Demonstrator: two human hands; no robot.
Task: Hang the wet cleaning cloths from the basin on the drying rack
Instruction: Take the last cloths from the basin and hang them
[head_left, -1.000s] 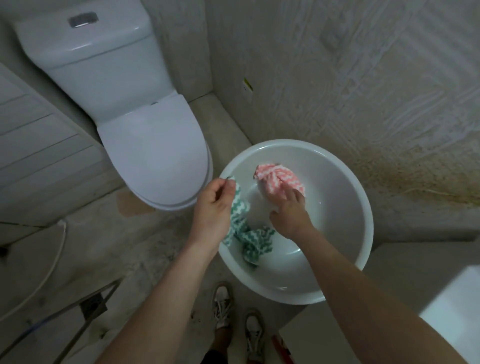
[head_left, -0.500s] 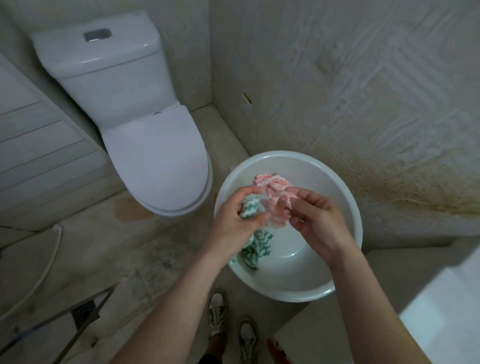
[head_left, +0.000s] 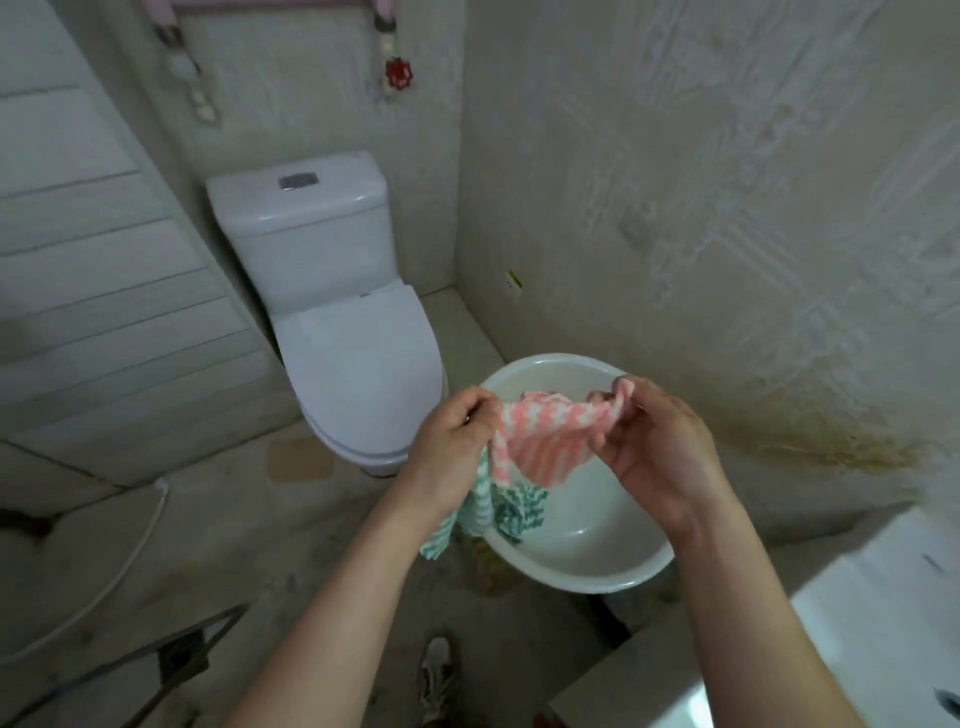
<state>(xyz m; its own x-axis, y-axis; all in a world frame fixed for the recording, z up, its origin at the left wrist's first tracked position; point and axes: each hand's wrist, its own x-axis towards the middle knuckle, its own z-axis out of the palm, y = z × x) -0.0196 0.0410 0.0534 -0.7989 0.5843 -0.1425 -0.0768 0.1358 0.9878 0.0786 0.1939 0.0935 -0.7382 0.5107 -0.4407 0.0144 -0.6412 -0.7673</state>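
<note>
Bare concrete floor (head_left: 218, 519), rough plaster wall (head_left: 701, 208) with a rust-coloured stain low down, glossy white toilet (head_left: 358, 364) in the corner. Round white plastic basin (head_left: 587, 566) sits on the floor by the wall. Your left hand (head_left: 457, 441) and right hand (head_left: 654, 447) each pinch an end of the pink zigzag cloth (head_left: 545, 436), stretched above the basin, long axis left-right. Green zigzag cloth (head_left: 488, 509) also clamped in your left hand, hanging limp over the basin's near-left rim.

Basin (head_left: 597, 571): smooth, glossy white. Pink cloth (head_left: 550, 436) and green cloth (head_left: 514, 512): soft woven fabric. Toilet (head_left: 358, 374): glossy. Wall (head_left: 727, 208): rough, matt plaster.
</note>
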